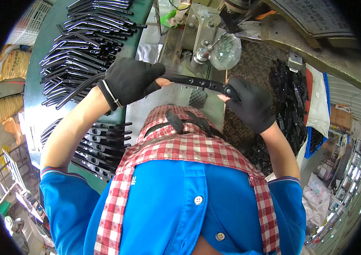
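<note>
I have both black fabric-gloved hands raised toward noon. My left hand (131,80), at eleven o'clock, has its fingers (163,82) wrapped round a long, slim, black bar pierced with holes (201,83); my right hand (250,104), at two, grasps its other end. The bar spans the gap just past twelve, tipping down slightly to the right; I cannot tell how far it runs behind the left glove. Beyond it, toward one, stands a grey metal machine (195,34). At ten, bent glossy black bars (82,59) lie stacked on a green counter (34,100). At three, a loose heap of black parts (289,95) sits near my right hand.
</note>
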`<state>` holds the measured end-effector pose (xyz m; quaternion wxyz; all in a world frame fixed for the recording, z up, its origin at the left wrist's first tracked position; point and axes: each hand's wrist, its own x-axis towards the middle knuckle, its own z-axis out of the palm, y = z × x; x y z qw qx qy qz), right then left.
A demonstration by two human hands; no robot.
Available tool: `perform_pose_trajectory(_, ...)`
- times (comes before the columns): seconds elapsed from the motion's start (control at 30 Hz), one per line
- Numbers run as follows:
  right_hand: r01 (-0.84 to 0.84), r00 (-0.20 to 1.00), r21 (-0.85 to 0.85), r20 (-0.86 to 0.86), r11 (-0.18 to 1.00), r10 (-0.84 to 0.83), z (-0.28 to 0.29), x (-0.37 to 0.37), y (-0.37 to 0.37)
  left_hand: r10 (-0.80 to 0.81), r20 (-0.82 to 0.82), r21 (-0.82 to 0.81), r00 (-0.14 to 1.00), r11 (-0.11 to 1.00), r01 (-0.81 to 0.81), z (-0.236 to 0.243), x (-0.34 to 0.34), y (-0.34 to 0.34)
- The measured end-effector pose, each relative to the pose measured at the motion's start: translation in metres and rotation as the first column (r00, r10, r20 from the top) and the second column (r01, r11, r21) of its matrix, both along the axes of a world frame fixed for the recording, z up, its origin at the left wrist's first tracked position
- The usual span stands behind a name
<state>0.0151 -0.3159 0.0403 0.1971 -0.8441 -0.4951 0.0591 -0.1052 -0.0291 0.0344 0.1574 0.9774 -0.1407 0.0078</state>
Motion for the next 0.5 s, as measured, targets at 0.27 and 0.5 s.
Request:
perform_pose_trajectory(0.27, -0.125, 0.962, -0.145, -0.262, 0.982, 0.084, 0.008, 0.017, 0.014, -0.017, 0.013, 0.156, 1.000, 0.988, 0.015, 0.013, 0.013, -0.004)
perform_pose_trajectory(0.5, -0.088, 0.986, -0.210, 0.120, 0.974, 0.115, 0.025, 0.017, 0.025, -0.017, -0.120, -0.082, 0.993, 0.997, 0.007, -0.006, 0.016, -0.006)
